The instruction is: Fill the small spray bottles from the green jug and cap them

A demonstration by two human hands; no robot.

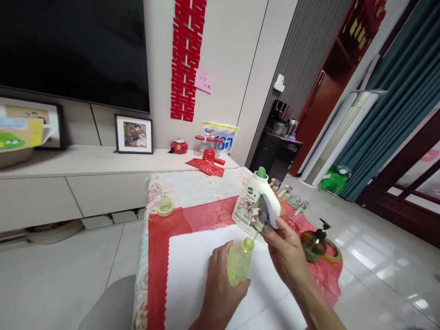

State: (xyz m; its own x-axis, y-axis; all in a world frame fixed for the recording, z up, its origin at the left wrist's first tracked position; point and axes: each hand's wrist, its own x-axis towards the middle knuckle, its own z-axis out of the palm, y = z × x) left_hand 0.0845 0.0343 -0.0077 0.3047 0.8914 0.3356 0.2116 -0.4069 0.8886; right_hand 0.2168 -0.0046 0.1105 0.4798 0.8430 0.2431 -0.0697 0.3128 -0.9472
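My left hand (pixel 220 279) is wrapped round a translucent yellow-green spray bottle (pixel 239 261), tilted over a white sheet (pixel 195 266). Its neck is uncovered. Between the fingers of my right hand (pixel 283 245) is a grey spray trigger head (pixel 266 213); its thin tube runs down to the bottle's mouth, and how far it goes in I cannot tell. Just behind my right hand stands a large white detergent jug (pixel 247 201) with a floral label and a green spout. Its pale cap (pixel 165 206) lies apart on the far left of the table.
At the right of the table stand a brown pump bottle (pixel 314 243), a tape roll (pixel 333 251) and several small spray bottles. Red plastic (pixel 156 266) covers part of the table. A cabinet (pixel 92 160) behind holds a photo frame (pixel 134 134) and jars.
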